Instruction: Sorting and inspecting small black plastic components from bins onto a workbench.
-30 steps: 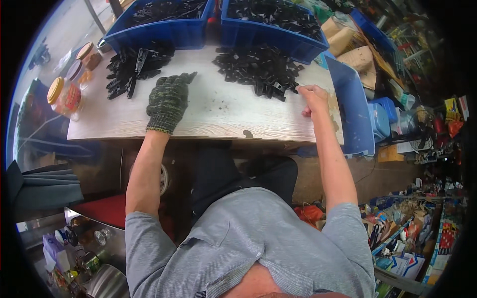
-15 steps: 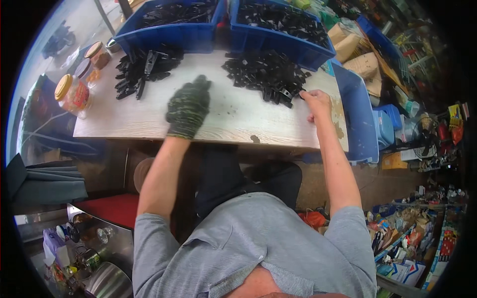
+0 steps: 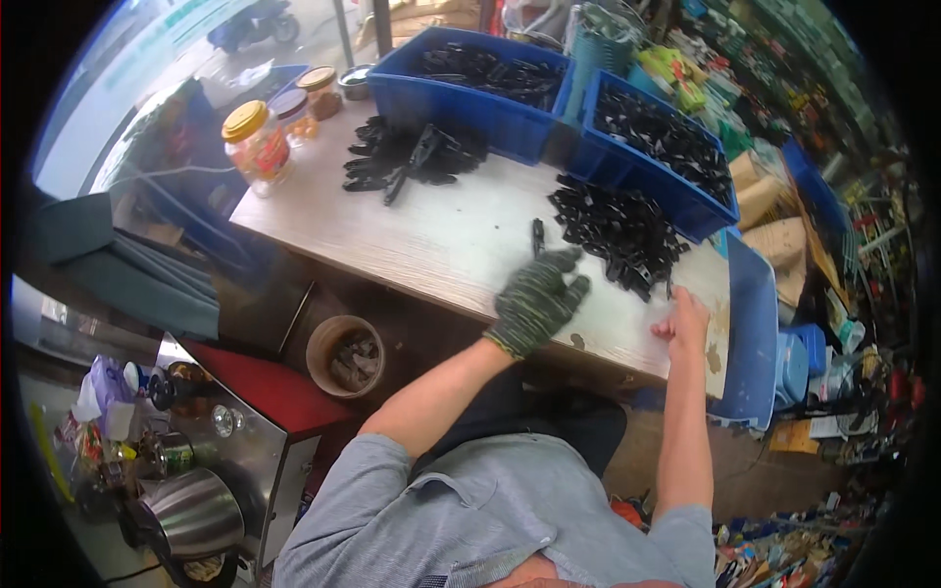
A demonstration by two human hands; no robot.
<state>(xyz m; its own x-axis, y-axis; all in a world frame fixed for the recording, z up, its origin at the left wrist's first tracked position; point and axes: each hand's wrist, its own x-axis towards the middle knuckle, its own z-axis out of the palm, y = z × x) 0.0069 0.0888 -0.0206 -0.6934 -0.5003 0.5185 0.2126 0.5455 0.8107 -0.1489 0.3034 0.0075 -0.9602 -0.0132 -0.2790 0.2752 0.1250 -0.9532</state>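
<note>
My left hand (image 3: 537, 302), in a dark green mottled knit glove, is over the middle of the table with its fingers apart and nothing visible in them. Just beyond its fingertips lies a single small black plastic part (image 3: 537, 235). My bare right hand (image 3: 689, 319) is at the near right corner of a pile of black plastic parts (image 3: 618, 225). Its thumb and forefinger pinch one small black plastic part (image 3: 669, 289); the other fingers are curled. A second heap of longer black parts (image 3: 407, 157) lies at the far left of the table.
Two blue bins (image 3: 451, 103) (image 3: 652, 181) of black parts stand along the back. Lidded jars (image 3: 257, 145) line the left end of the pale table (image 3: 343, 220). A blue tub (image 3: 753, 323) adjoins its right side. Below sits a round bucket (image 3: 320, 365) with scraps.
The view has swung left. My left hand has moved right, toward the right-hand pile, and a single black part now lies beyond its fingertips. My right hand stays at the pile's edge.
</note>
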